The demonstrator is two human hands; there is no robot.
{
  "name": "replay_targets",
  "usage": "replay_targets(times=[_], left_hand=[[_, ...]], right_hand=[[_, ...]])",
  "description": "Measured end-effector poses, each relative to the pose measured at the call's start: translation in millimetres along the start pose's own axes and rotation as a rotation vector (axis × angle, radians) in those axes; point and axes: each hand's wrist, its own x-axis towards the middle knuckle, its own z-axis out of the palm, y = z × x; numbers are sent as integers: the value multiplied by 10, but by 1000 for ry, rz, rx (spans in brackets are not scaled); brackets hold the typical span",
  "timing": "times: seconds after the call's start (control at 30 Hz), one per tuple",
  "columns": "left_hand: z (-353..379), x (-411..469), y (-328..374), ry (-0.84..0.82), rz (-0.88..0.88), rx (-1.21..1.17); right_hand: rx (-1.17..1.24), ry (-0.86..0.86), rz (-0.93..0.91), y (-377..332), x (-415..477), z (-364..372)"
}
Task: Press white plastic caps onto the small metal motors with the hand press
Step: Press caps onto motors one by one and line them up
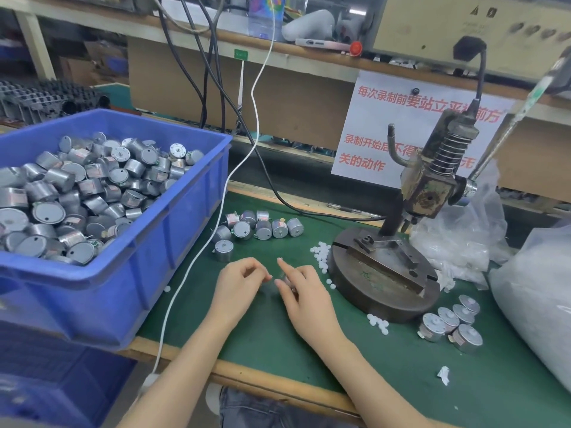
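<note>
Motors (262, 228), short silver cylinders with flat faces, lie in a loose cluster on the green mat (272, 344) beyond the hands. Capped motors (451, 322), each with a white disc on top, sit by the front of the hand press (426, 186). Loose white caps (321, 256) are scattered against its round base. The blue bin (154, 242) on the left is heaped with more motors. A clear bag (463, 239) behind the press holds small white pieces. The left hand (239, 281) and right hand (306, 295) are close together on the mat with fingers curled; what they hold is too blurred to tell
</note>
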Motion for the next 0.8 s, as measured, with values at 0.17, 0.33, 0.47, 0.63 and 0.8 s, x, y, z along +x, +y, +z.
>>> replay_targets(times=[0.17, 0.33, 0.47, 0.63, 0.8], left_hand=[[110, -68, -83, -140, 446, 681], [160, -63, -118, -141, 536, 765], [169, -44, -145, -138, 533, 790], [180, -15, -139, -126, 489, 768], [171, -2, -139, -121, 425, 747]], right_hand=[[428, 76, 173, 22, 33, -119], [632, 124, 291, 23, 23, -136], [780, 170, 376, 50, 23, -123], [722, 240, 380, 50, 6, -137], [731, 347, 421, 53, 24, -202]])
